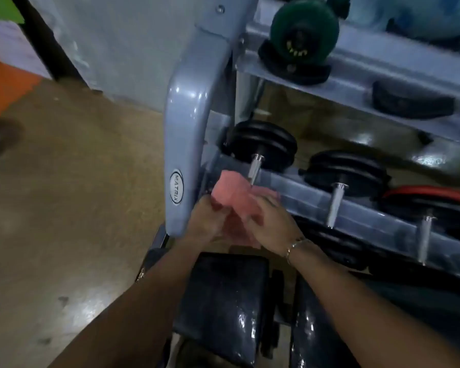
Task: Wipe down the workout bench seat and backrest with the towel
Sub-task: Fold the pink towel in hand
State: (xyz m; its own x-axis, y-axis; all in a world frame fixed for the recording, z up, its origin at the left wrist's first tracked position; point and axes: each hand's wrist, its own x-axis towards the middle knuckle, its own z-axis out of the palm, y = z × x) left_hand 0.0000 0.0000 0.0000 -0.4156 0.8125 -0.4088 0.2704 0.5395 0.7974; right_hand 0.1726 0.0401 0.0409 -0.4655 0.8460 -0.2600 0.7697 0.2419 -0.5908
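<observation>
A pink towel is bunched between both my hands, held in the air above the bench and in front of the dumbbell rack. My left hand grips its left side, fingers curled into the cloth. My right hand, with a bracelet at the wrist, holds its right side. Below my forearms lies the black padded bench: one shiny pad in the middle and a second pad to its right, with a gap between them.
A grey-blue dumbbell rack stands straight ahead, its curved upright right beside my left hand. Black dumbbells sit on the lower shelf, a green one on the upper. Tan floor stretches to the left.
</observation>
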